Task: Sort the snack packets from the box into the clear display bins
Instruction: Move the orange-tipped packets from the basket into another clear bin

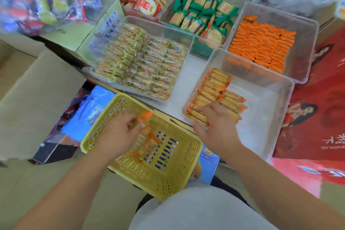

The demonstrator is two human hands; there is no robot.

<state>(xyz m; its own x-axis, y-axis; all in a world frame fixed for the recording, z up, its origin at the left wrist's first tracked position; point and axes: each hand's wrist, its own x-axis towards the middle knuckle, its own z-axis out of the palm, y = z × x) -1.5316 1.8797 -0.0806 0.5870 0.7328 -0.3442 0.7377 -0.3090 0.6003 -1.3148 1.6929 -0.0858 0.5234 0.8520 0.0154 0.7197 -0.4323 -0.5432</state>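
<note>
Orange-edged cracker packets (149,142) are gripped by the left hand (121,132) in the yellow perforated basket (168,185) at six o'clock. Others are clasped by the right hand (214,127) in the clear plastic bin (280,102) at three o'clock, likely to be seated squarely next.

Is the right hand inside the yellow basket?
No, the right hand grips cracker packets in the near clear bin.
</note>
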